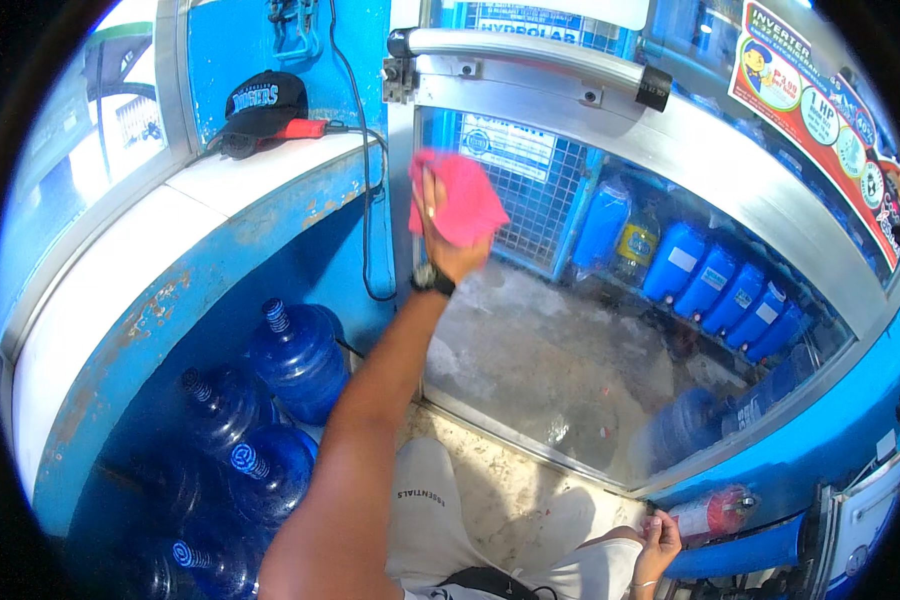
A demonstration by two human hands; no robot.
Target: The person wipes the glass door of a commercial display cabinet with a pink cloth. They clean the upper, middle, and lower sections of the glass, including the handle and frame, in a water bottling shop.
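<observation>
My left hand is stretched out with a bright pink cloth spread under its fingers. It presses the cloth to the upper left of the glass door, close to the metal frame. A dark watch is on that wrist. At the lower right, my right hand stays beside my knee with its fingers loosely bent and nothing seen in it. A thin bracelet circles its wrist.
Several blue water jugs stand at left beneath a curved white ledge, which bears a black cap. A metal push bar crosses the door. Blue containers line a shelf behind the glass. A red cylinder lies at lower right.
</observation>
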